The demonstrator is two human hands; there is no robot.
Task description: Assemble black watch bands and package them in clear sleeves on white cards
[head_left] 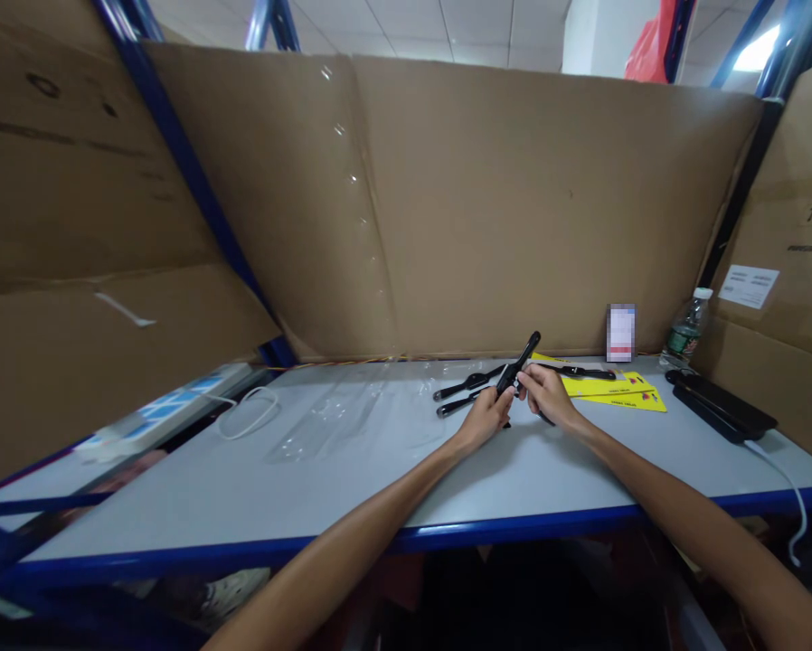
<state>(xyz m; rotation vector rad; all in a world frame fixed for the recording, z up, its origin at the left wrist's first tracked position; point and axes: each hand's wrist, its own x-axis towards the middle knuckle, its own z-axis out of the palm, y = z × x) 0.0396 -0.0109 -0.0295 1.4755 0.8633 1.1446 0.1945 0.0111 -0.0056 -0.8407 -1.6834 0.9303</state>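
Observation:
My left hand (486,418) is closed around a slim black strap-like piece (526,353), whose long end slants up and to the right. Close against its side, my right hand (547,391) has its fingers pinched together; a small pale spot shows at the fingertips, and what they grip is mostly hidden. A dark end pokes out below that hand. To the left lie two similar black pieces, an upper one (469,385) with a wider middle and a lower one (457,406). Another black piece (578,372) rests on yellow printed cards (627,400) behind my right hand.
Clear plastic sleeves (331,420) lie on the white tabletop (243,497). At left are a white cable (247,416) and a power strip (168,407). A phone (620,333), water bottle (686,330) and black case-like object (722,407) stand at right. Cardboard (514,208) walls the back.

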